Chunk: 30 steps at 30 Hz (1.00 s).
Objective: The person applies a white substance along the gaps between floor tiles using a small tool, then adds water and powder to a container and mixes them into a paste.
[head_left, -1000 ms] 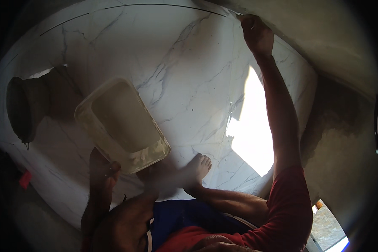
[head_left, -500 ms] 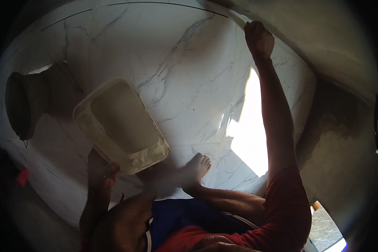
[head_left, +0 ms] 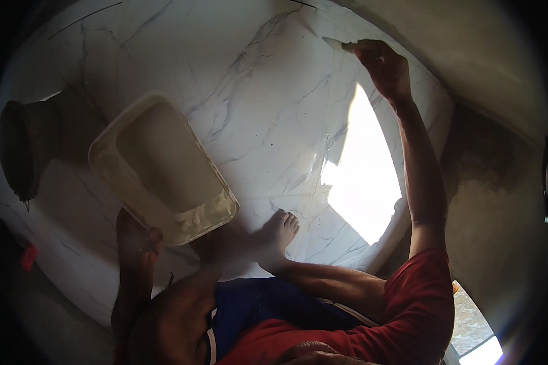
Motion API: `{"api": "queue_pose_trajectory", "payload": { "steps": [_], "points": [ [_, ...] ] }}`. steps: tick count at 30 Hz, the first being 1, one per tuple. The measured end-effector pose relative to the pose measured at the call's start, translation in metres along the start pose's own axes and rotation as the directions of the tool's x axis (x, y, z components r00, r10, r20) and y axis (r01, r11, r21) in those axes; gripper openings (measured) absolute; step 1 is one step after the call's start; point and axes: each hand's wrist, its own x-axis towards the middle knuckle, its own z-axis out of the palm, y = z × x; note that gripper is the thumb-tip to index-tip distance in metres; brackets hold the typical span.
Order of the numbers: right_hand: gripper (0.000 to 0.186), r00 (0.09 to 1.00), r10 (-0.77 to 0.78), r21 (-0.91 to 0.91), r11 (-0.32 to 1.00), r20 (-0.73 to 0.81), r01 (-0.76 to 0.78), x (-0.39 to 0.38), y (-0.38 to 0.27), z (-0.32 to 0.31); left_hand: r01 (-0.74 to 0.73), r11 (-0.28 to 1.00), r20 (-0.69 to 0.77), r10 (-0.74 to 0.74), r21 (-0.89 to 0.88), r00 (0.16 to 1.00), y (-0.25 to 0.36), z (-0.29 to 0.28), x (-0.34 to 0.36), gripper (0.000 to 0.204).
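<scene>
My right hand (head_left: 383,66) is stretched far out to the upper right, its fingers closed round the handle of a small putty knife (head_left: 333,44). The pale blade points left, over the white marbled tile surface near its far right edge. Lower left, my left hand (head_left: 139,242) is closed on the near-left rim of a rectangular, off-white plastic tub (head_left: 210,224), with the thumb showing at the rim. A greyish, smooth-looking content lies inside the tub. Some of the left fingers are hidden beneath the tub.
A dark round bucket (head_left: 19,151) lies or stands at the far left. My bare foot (head_left: 281,232) rests on the marbled floor (head_left: 268,176) beside the tub. A bright sunlit patch (head_left: 365,182) falls at the right, and a rough grey wall (head_left: 493,182) runs along that side.
My right hand has come slightly nearer and turned, so that the knife's blade now shows plainly. The tub and my left hand appear a little further left and up in the picture.
</scene>
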Motion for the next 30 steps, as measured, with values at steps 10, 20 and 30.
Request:
{"api": "queue_pose_trajectory", "payload": {
  "steps": [10,20,30],
  "points": [
    [0.016,0.620,0.242,-0.012,0.936,0.746,-0.351,-0.211,-0.034,-0.023,-0.002,1.000,-0.044,0.002,0.011,0.999,-0.010,-0.004,0.000,0.064],
    [0.011,0.679,0.356,-0.140,0.925,0.642,-0.353,-0.111,0.023,-0.003,-0.099,0.991,-0.202,0.116,0.091,0.972,-0.006,0.012,-0.006,0.059],
    [0.020,0.733,0.475,-0.121,0.868,0.488,-0.481,0.024,0.020,-0.034,0.113,0.980,-0.247,-0.069,0.166,0.967,-0.004,-0.008,-0.019,0.092]
  ]
}}
